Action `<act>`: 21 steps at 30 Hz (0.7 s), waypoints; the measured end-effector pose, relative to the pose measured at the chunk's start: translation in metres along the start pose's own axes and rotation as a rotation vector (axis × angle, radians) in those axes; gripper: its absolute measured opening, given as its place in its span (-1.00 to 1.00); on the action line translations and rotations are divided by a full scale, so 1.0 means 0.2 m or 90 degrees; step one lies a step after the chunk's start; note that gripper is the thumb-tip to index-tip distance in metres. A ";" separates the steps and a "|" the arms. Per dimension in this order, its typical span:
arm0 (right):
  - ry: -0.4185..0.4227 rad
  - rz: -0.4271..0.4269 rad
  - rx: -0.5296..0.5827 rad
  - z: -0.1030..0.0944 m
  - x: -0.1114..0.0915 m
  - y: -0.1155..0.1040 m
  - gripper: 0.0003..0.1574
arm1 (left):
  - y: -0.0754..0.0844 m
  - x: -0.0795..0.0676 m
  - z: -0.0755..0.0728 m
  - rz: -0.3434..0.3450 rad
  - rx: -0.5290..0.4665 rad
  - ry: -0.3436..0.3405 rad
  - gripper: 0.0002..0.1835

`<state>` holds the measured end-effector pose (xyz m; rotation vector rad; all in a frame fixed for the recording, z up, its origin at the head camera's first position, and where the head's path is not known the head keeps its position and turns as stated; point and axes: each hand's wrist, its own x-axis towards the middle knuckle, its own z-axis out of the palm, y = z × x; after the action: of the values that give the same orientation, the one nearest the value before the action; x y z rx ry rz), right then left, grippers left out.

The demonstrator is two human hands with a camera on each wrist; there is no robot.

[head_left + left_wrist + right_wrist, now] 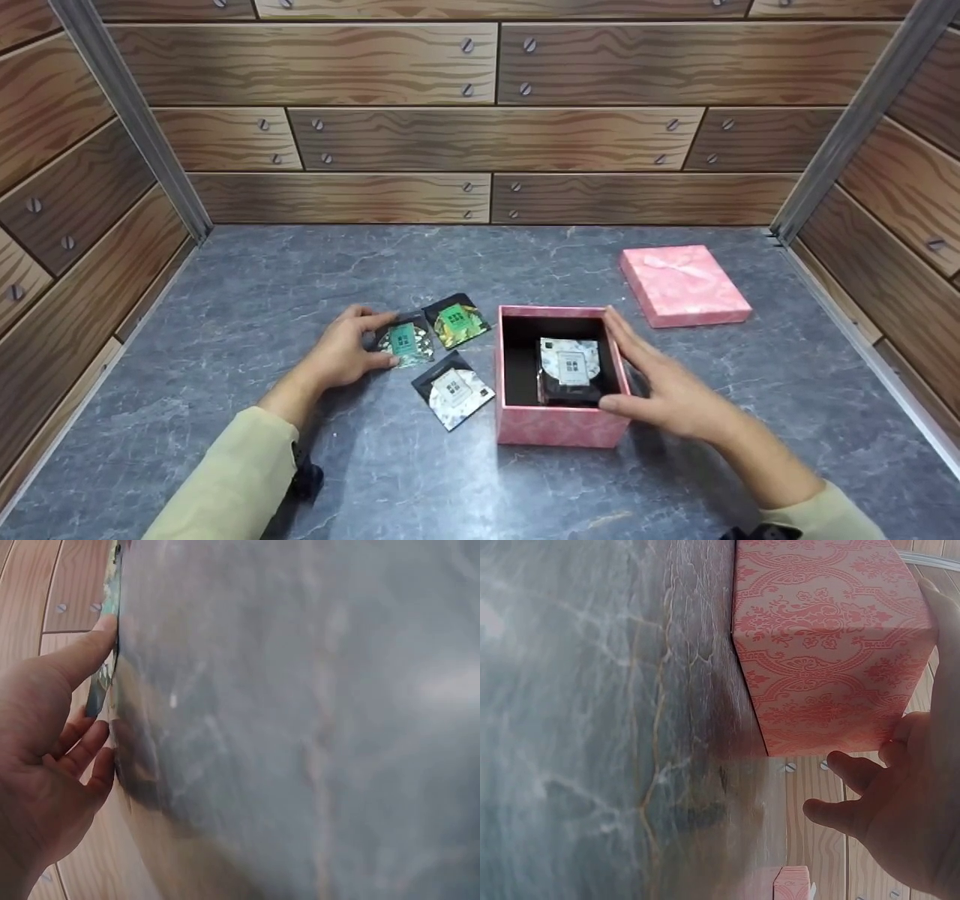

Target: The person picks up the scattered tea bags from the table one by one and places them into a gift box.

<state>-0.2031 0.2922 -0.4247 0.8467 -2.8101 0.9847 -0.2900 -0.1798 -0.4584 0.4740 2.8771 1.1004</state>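
My left hand pinches a dark sachet with a green label by its left side, the thumb at its near edge. Edge-on in the left wrist view, the same sachet shows close to the thumb. My right hand holds the right side of an open pink gift box, thumb at the near corner of the rim and fingers along the far part of that side. A stack of sachets with a white-patterned one on top lies inside the box's dark interior.
Two more sachets lie left of the box: a yellow-green one behind and a white-patterned one in front. The pink lid with a bow rests at the back right. A wood-print wall closes off the back of the grey marbled table.
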 end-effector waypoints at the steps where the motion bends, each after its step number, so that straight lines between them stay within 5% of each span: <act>1: 0.000 -0.001 -0.001 0.00 0.00 0.00 0.33 | 0.00 0.00 0.00 -0.002 -0.007 0.002 -0.17; 9: 0.000 -0.007 -0.005 0.00 0.00 0.01 0.32 | 0.01 0.01 0.01 0.014 -0.050 0.032 -0.13; 21: -0.003 0.003 -0.004 0.00 0.01 0.00 0.33 | 0.11 0.02 -0.07 0.051 -0.157 0.093 -0.50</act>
<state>-0.2039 0.2915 -0.4233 0.8436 -2.8187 0.9759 -0.2901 -0.1730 -0.4333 0.5187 2.8049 1.5394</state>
